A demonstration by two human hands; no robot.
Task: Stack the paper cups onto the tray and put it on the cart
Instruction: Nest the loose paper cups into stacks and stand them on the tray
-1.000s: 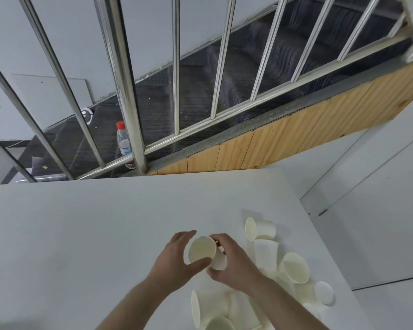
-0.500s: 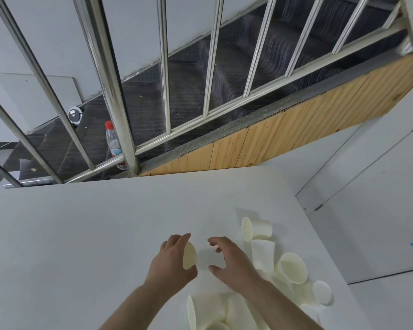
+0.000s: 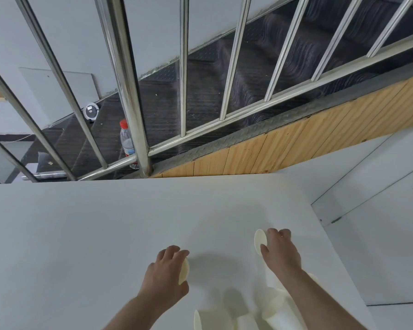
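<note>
A plain white tabletop (image 3: 86,234) fills the lower half of the view, matte and smooth. Past its far edge rises a stainless steel railing (image 3: 129,91) of round bars, and behind that a dark staircase (image 3: 224,79) with a checker-plate edge and a pale wood-plank side panel (image 3: 296,148). A clear plastic water bottle (image 3: 127,144) with a red cap stands beyond the far edge, partly behind a thick rail post, and a small round white device (image 3: 91,111) sits on a lower step. Grey walls close the room.

The left hand (image 3: 163,279) hovers low over the tabletop near the middle of the near edge, fingers curled round a paper cup (image 3: 184,270); only the cup's cream oval rim shows at the fingertips. The right hand (image 3: 280,253) is well apart from it, toward the right edge, its fingers and thumb curled over a second paper cup (image 3: 260,240) lying on its side, mouth facing left; the body is hidden under the palm, so the grip itself is probably a light clasp. At the near right corner a pile of loose cups (image 3: 267,313) lies tumbled, thin-walled, cream and tapered, some blurred. At least 1 lies with its mouth facing left, and the right forearm crosses above the pile.
</note>
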